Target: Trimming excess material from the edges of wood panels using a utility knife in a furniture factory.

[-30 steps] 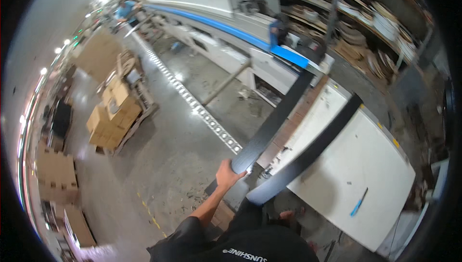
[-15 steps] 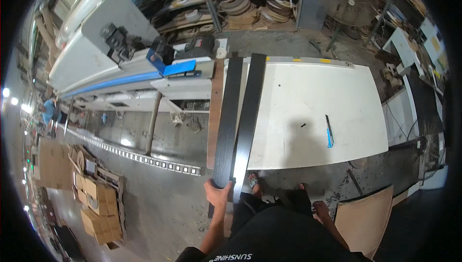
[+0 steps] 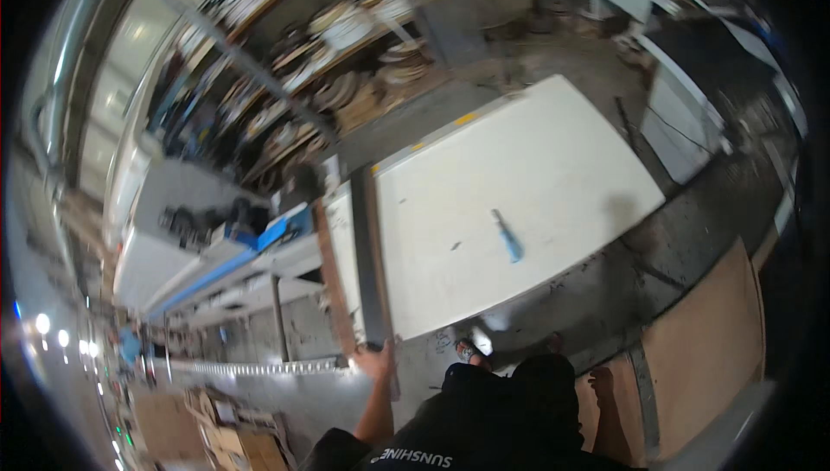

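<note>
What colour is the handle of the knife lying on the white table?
The knife handle is light blue, seen best in the head view, though blurred.

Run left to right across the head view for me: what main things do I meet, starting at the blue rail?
Blue rail → black strip → knife → right hand → large brown panel.
</note>
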Tool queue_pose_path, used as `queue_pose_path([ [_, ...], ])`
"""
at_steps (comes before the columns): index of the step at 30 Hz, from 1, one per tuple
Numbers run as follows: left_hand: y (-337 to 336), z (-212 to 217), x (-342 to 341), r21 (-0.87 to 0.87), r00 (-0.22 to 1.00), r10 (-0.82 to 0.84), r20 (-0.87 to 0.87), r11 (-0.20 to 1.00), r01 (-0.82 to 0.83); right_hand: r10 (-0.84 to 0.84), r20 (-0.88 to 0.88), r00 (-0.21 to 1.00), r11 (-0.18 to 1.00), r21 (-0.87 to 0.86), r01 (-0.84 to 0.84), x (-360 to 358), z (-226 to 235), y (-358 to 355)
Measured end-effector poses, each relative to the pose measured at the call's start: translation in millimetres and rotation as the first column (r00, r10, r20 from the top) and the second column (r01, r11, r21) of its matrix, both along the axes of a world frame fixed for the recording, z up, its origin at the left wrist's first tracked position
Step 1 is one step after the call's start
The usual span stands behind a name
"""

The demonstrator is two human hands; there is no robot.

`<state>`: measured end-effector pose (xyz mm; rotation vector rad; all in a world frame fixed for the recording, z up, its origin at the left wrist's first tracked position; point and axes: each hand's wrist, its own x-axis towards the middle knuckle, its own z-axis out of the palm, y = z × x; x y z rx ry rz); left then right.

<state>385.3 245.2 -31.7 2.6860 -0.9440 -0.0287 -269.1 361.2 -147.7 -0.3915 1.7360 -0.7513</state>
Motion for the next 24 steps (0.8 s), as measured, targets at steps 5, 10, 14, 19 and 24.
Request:
queue_pose_path([
  [5,-29,3,-59,-0.036,0.963,-0.210,0.167,0.975,0.218,-0.035,-0.103,0.994,0.999,0.024,0.038,-92,-78,117],
  [10,-130,-7,-193,-0.128,0.776,-0.620,0.118,0.765,0.631,-0.596,-0.098,0.797,0.799,0.027,0.600,-96,-59,124],
  [14,-207,15,-328,-0.214,0.549,-0.835,0.036,0.530,0.820,-0.627,-0.022,0.779,0.778,-0.061,0.625,-122,-56,83],
  [19,-264,40,-441,-0.247,0.334,-0.942,-0.018,0.328,0.912,-0.559,0.008,0.829,0.769,-0.369,0.522,-166,-74,-13],
  [24,-309,35,-537,-0.317,0.259,-0.964,-0.067,0.267,0.910,-0.557,-0.024,0.830,0.782,-0.352,0.514,-208,-37,-100],
])
